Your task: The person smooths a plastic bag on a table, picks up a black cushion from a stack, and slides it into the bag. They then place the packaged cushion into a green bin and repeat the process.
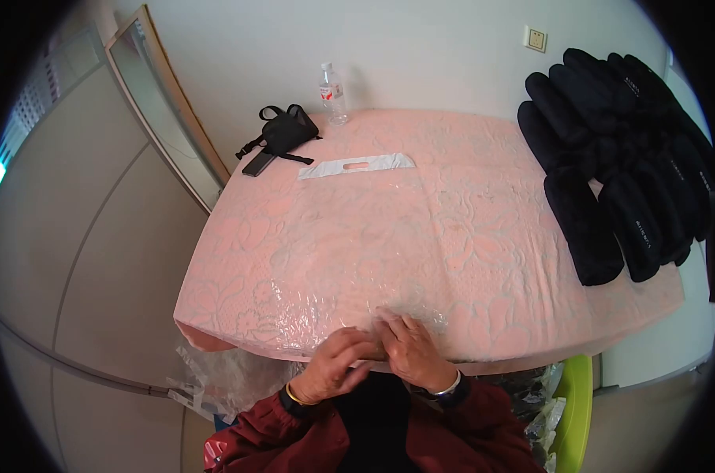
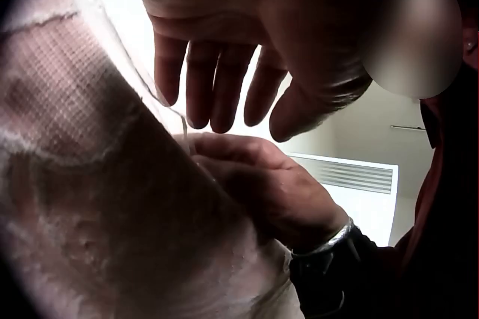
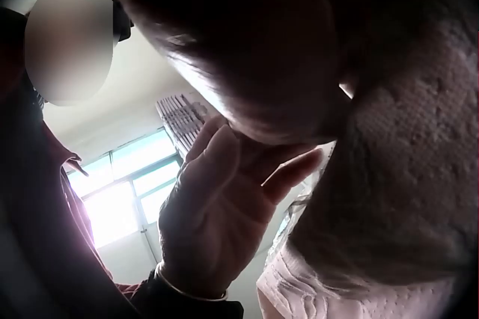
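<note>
A clear plastic bag (image 1: 350, 244) lies flat on the pink patterned tablecloth (image 1: 499, 260), its white handle strip (image 1: 393, 162) with a cut-out slot at the far end. At the near table edge, my right hand (image 1: 411, 356) pinches the bag's wrinkled near end between thumb and fingers. A thin film edge shows by its fingertips in the left wrist view. Close beside it is my left hand (image 1: 338, 366); its fingers (image 2: 222, 87) extend loosely in the left wrist view, with nothing gripped.
Several black cushion-like rolls (image 1: 582, 229) are piled at the right. A plastic bottle (image 1: 334, 98), a black pouch (image 1: 289, 130) and a phone (image 1: 258, 164) sit at the back left. Below the table edge are crumpled clear plastic (image 1: 231, 382) and a lime-green bin (image 1: 580, 410).
</note>
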`<state>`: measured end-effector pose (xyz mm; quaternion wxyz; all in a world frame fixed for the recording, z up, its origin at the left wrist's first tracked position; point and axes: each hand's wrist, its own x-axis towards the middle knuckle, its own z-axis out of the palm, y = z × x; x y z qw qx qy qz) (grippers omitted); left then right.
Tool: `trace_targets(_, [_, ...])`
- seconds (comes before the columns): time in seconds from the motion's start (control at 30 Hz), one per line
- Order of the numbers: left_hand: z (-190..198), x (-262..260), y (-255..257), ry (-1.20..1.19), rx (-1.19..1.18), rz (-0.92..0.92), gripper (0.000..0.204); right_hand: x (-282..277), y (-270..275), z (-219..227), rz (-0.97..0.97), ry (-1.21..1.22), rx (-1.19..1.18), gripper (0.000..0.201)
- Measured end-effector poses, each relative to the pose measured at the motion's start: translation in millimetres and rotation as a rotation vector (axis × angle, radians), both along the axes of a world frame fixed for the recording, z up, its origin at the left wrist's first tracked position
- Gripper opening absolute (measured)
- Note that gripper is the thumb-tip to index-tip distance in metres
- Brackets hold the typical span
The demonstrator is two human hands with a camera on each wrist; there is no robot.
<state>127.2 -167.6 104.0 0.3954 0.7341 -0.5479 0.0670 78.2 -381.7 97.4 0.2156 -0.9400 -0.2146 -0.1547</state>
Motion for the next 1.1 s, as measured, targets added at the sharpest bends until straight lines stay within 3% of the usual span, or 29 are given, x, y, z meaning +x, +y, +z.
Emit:
trace_targets(0.07, [3.6,-3.0,-8.2,0.037,0.020,0.020,0.041,5.3,1.8,-8.1,-0.004,-0.005,-0.027,0.049])
trace_targets(0.17, [12.9,3.6,-19.5,0.112,0.061,0.045,0.041,10.3,2.9,-13.6,-0.052,-0.042,0.194,0.053])
trace_targets(0.23, [5.2,11.7,-15.5,-0.012,0.110,0.258,0.045,4.7,-2.4,-5.4,-0.116,-0.052,0.144,0.053])
trace_targets(0.3, [-2.0,24.5,-3.0,-0.016,0.161,0.339,0.046,-1.4,-9.3,4.5,-0.269,-0.094,0.068,0.054])
trace_targets(0.47, [-11.2,30.7,10.8,-0.098,0.195,0.568,0.052,-7.9,-13.0,1.4,-0.268,-0.059,0.160,0.058])
trace_targets(0.5, [-10.6,29.9,8.0,-0.096,0.199,0.569,0.052,-7.1,-9.7,3.8,-0.215,0.022,0.142,0.060])
trace_targets(0.57, [-9.8,24.0,-8.6,-0.078,0.187,0.389,0.058,-5.2,-2.9,6.9,-0.105,0.185,0.101,0.062])
trace_targets(0.63, [-6.0,22.2,-7.1,-0.072,0.178,0.275,0.061,1.9,10.2,0.7,-0.084,0.140,0.050,0.064])
trace_targets(0.73, [-3.7,19.3,-4.3,-0.200,0.432,0.334,0.076,5.2,8.6,-6.3,-0.193,0.044,-0.087,0.068])
trace_targets(0.87, [-4.7,24.5,28.8,-0.241,0.535,0.351,0.099,0.0,-0.4,-12.9,-0.244,0.061,-0.070,0.079])
trace_targets(0.93, [-3.6,25.4,34.9,-0.221,0.519,0.324,0.101,-1.9,-4.1,-15.9,-0.171,0.049,-0.075,0.086])
trace_targets(1.1, [-3.8,31.3,56.1,-0.157,0.526,0.415,0.101,-5.3,-8.2,-16.6,-0.214,0.048,-0.075,0.089])
